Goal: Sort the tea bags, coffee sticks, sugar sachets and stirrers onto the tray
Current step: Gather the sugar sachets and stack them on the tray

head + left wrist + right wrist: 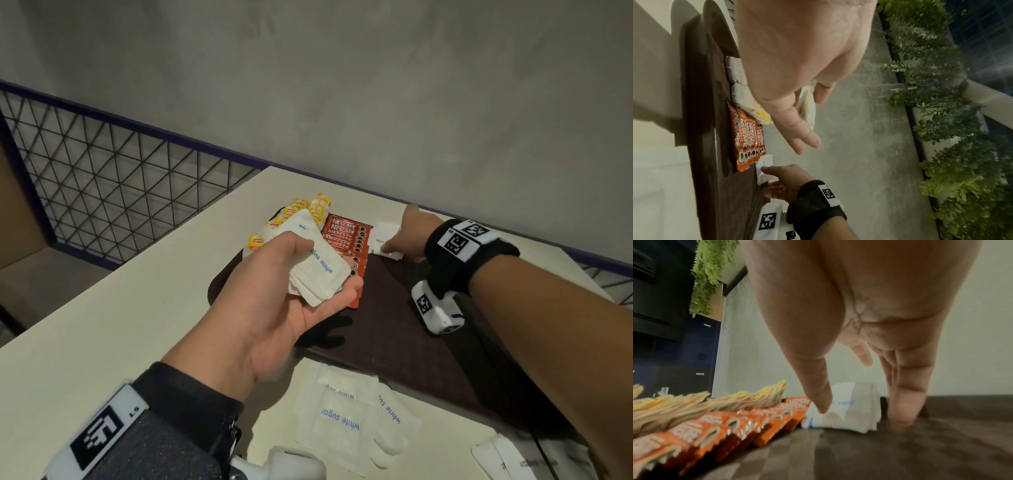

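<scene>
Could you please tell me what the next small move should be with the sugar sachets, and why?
Probably the right hand should lift off the small white paper sugar sachet pile beside the red coffee sticks on the dark brown tray and take another sachet from the stack of white sugar sachets that the left hand grips. More sachets lie on the cream table.

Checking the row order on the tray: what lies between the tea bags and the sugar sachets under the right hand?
The red coffee sticks lie between the tea bags and those sugar sachets, per the head view.
</scene>
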A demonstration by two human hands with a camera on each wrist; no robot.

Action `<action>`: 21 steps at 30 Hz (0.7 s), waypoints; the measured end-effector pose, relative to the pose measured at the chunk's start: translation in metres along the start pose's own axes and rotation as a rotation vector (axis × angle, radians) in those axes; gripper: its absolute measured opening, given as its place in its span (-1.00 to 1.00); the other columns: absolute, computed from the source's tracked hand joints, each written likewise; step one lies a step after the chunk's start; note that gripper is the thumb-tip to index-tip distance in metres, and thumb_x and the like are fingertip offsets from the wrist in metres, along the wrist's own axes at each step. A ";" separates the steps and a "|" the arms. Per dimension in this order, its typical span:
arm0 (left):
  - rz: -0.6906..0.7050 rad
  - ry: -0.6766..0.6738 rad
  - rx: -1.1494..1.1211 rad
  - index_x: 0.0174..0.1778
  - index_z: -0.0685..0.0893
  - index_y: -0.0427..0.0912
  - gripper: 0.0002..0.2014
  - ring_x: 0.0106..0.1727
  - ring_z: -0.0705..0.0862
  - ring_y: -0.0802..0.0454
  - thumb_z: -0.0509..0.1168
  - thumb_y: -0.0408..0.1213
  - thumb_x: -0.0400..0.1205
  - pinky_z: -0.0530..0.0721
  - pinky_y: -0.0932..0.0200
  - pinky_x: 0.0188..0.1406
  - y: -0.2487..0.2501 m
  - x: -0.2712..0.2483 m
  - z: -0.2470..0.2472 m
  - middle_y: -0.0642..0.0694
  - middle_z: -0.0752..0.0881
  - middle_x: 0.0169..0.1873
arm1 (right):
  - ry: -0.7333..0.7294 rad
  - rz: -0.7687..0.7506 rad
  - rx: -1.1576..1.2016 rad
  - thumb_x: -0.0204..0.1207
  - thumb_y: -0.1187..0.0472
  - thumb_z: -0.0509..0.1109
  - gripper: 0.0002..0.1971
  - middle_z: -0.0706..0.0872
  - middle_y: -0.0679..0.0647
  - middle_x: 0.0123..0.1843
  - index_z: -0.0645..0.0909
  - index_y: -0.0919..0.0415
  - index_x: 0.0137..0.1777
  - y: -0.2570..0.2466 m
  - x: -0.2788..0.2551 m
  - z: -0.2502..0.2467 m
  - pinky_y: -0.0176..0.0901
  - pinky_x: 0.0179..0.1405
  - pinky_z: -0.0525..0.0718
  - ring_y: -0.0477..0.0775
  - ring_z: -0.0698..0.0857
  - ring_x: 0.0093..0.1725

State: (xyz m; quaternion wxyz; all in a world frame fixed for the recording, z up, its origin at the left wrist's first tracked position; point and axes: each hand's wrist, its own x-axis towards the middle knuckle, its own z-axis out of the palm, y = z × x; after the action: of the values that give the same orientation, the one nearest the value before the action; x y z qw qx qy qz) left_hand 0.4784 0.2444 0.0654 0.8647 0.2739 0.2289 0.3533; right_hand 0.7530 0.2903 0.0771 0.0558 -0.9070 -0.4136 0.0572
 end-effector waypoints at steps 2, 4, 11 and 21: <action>-0.023 -0.004 0.102 0.36 0.63 -0.23 -0.75 0.00 0.88 -0.40 0.29 -0.32 0.76 0.90 -0.07 -0.30 0.000 -0.002 0.000 -0.41 0.87 0.01 | -0.008 -0.029 0.068 0.50 -0.05 0.60 -0.27 0.69 0.20 0.12 0.32 0.25 0.49 -0.002 -0.021 -0.017 0.01 -0.17 0.75 0.19 0.75 -0.05; -0.016 0.012 0.165 0.29 0.67 -0.20 -0.79 -0.08 0.91 -0.30 0.34 -0.34 0.74 0.84 0.05 -0.44 0.000 -0.003 0.002 -0.33 0.89 -0.04 | -0.106 -0.057 0.409 0.52 -0.05 0.58 -0.47 0.70 0.15 0.08 0.45 0.15 0.33 -0.007 -0.053 -0.036 -0.10 -0.25 0.70 0.10 0.73 -0.16; 0.017 0.068 0.285 0.27 0.74 -0.10 -0.75 -0.23 0.90 0.04 0.46 -0.30 0.67 0.73 0.24 -0.53 -0.004 -0.011 0.011 -0.07 0.92 -0.13 | -0.432 -0.102 1.475 0.53 0.30 0.46 -0.61 0.69 0.11 -0.11 0.65 0.14 0.37 -0.021 -0.186 -0.054 -0.16 -0.30 0.52 -0.01 0.62 -0.29; -0.014 -0.115 0.539 0.27 0.77 -0.20 -0.73 -0.31 0.81 0.02 0.46 -0.20 0.69 0.62 0.32 -0.64 -0.016 -0.027 0.024 -0.12 0.85 -0.16 | -0.195 -0.107 1.594 0.58 0.42 0.49 -0.73 0.76 0.09 -0.27 0.58 0.23 0.22 0.003 -0.251 0.010 -0.11 -0.24 0.67 0.10 0.67 -0.19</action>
State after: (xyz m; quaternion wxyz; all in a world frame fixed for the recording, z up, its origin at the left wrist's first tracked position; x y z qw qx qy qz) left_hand 0.4830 0.2075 0.0782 0.7748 0.5121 0.2668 0.2575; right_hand 0.5905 0.0992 0.0808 0.6525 -0.5641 -0.2943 0.4115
